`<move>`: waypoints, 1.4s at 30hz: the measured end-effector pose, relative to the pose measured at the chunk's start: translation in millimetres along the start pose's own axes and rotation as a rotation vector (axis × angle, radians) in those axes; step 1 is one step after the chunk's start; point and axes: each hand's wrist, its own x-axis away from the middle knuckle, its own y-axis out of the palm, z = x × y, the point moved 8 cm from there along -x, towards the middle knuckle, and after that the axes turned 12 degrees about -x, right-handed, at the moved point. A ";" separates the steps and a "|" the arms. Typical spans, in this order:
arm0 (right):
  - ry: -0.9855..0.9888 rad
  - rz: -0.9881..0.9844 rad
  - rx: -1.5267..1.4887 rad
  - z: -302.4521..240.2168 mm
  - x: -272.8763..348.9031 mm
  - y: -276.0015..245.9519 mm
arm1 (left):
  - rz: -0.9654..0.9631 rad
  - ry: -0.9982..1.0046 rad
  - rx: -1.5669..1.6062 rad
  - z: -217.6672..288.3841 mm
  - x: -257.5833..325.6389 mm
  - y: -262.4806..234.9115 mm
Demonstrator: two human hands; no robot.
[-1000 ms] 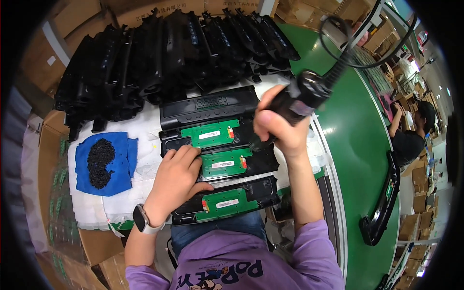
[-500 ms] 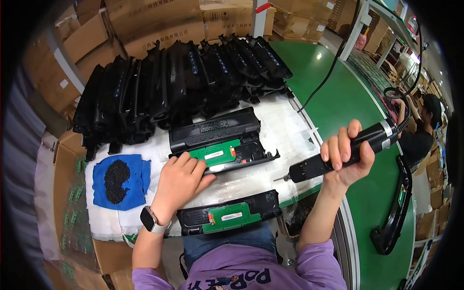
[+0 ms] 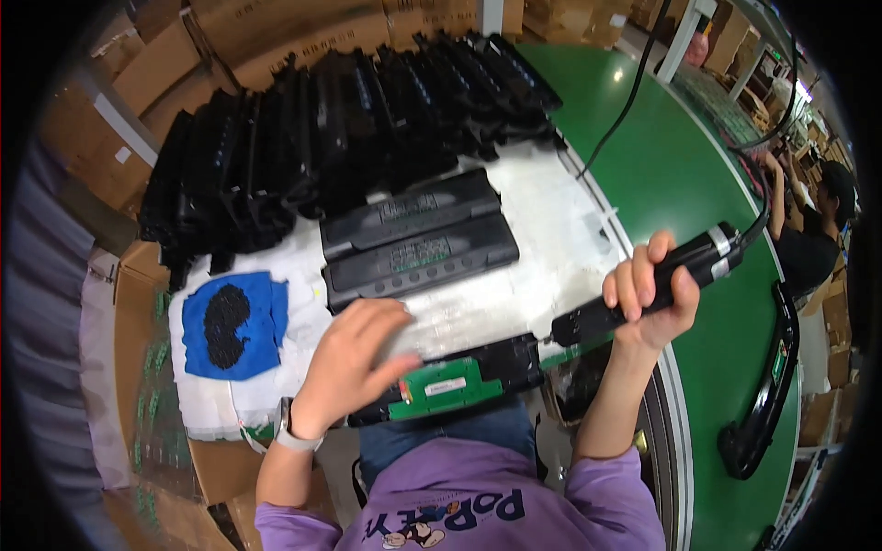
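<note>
My right hand (image 3: pixel 654 286) is closed around a black electric screwdriver (image 3: pixel 684 275), its tip pointing left at the right end of the nearest black plastic housing. That housing (image 3: pixel 514 360) lies at the near edge of the table with its inside up, a green circuit board (image 3: pixel 446 386) in it. Over its left end hovers my left hand (image 3: pixel 354 363), thumb and fingers apart, holding nothing; whether it touches the housing I cannot tell. Farther off, two black housings lie front side up, one (image 3: pixel 459 266) just beyond my left hand and another (image 3: pixel 367 230) behind it.
A blue cloth (image 3: pixel 262 358) with a heap of small black screws (image 3: pixel 225 326) lies at left. Many black housings (image 3: pixel 349 138) are stacked along the back. On the green table (image 3: pixel 597 101) at right sits a curved black part (image 3: pixel 763 395); a co-worker (image 3: pixel 813 230) is beyond. A cable (image 3: pixel 634 101) hangs down.
The middle housing, formerly board side up under my left hand, now lies front side up. My left hand has come away from it toward the nearest housing. The screwdriver tip is now beside that housing.
</note>
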 end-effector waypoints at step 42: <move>0.328 0.515 0.815 49.0 -29.6 -144.7 | 0.288 1.064 1.144 81.4 52.1 -18.5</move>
